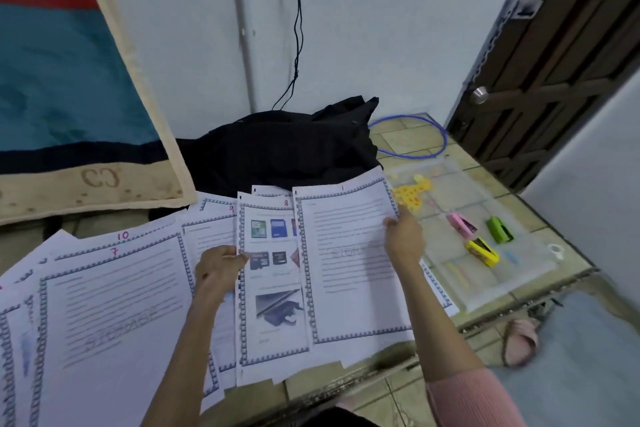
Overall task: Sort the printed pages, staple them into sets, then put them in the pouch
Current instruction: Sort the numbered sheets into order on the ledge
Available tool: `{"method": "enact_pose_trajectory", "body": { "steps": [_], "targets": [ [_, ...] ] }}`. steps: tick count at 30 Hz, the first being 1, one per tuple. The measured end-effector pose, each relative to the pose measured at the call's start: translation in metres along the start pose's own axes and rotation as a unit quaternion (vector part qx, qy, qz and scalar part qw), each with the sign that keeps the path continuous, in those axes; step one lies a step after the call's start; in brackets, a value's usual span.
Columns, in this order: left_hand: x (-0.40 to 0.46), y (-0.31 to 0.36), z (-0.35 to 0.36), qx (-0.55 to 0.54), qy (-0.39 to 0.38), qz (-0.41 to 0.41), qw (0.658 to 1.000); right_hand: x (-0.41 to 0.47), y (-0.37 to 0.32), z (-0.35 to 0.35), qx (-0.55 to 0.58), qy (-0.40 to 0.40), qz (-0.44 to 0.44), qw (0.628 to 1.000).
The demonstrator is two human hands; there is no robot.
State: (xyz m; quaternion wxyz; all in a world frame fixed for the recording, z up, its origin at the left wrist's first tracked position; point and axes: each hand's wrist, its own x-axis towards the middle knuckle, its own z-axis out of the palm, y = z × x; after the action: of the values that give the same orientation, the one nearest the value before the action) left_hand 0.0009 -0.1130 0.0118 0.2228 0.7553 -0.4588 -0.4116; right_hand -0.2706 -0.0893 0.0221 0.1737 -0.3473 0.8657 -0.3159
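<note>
Printed pages with blue borders and pink handwritten numbers lie fanned across a tiled counter. Page 1 [349, 263] is rightmost, and my right hand [403, 236] pinches its right edge. Page 8 [273, 288], with pictures of memory cards, lies beside it; my left hand [218, 270] holds its left edge. Pages 9 [211, 229], 7 [114, 315] and 10 [104, 239] spread to the left. A clear plastic pouch [485, 284] lies flat to the right, with a pink stapler [462, 225], a yellow stapler [483, 251] and a green stapler [499, 229] on it.
A black cloth bag [284, 146] sits behind the pages against the wall. A blue cable loop [415, 137] lies at the back right. A brown door [561, 55] stands to the right. A rug [69, 80] leans at the left. The counter edge [381, 367] runs near me.
</note>
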Motion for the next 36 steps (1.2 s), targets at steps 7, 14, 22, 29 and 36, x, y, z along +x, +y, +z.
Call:
{"method": "enact_pose_trajectory", "body": {
  "steps": [7,14,22,29,36],
  "targets": [
    [0.008,-0.002,-0.001,-0.015,-0.017,0.016,1.0,0.051,0.041,-0.024,-0.251,0.122,-0.066,0.958],
    [0.015,-0.01,0.001,-0.045,-0.03,-0.001,0.999,0.069,0.061,-0.019,-0.312,0.063,-0.07,0.945],
    [-0.006,0.009,-0.003,-0.199,-0.05,-0.015,0.979,0.013,-0.021,-0.002,-0.074,-0.031,-0.107,0.991],
    [-0.031,0.036,0.018,-0.254,-0.26,0.004,0.932,-0.072,-0.08,0.021,0.066,-0.349,-0.119,0.927],
    [-0.007,-0.008,0.001,0.161,0.076,0.08,0.981,-0.013,-0.051,-0.024,-0.054,-0.25,-0.111,0.96]
  ]
}}
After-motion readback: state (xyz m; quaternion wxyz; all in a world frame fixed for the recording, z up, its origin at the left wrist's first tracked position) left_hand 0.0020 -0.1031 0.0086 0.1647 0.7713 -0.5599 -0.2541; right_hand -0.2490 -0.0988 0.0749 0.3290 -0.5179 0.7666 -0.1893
